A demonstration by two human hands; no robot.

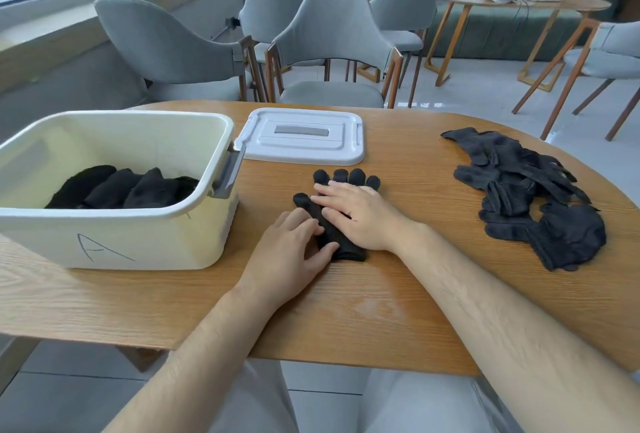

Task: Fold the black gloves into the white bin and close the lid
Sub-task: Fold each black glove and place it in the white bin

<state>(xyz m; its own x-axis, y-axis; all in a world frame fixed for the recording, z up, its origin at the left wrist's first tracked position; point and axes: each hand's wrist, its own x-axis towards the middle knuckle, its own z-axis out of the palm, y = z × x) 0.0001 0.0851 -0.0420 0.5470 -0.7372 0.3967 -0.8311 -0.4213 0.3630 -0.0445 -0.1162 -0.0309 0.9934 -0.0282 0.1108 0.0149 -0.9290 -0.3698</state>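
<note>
- On the wooden table [346, 315], straight before the seated person, one black glove [347, 249] lies flat, its fingertips pointing away and its cuff nearest the table's edge.
- The right hand [360, 214] lies palm down on the glove with fingers straight, pressing and gripping nothing.
- The left hand [287, 249] rests at the cuff end with its fingers loosely bent on the cloth and its thumb against the cuff's edge. Whether it nips the fabric I cannot tell.
- To the left stands the white bin [138, 245], open, marked with a letter A, with folded gloves [121, 188] inside.
- Its lid [301, 134] lies flat just beyond the glove, beside the bin.
- To the right sits a loose pile of gloves [533, 197], well apart from the hands.
- Grey chairs [332, 41] stand behind the table.
</note>
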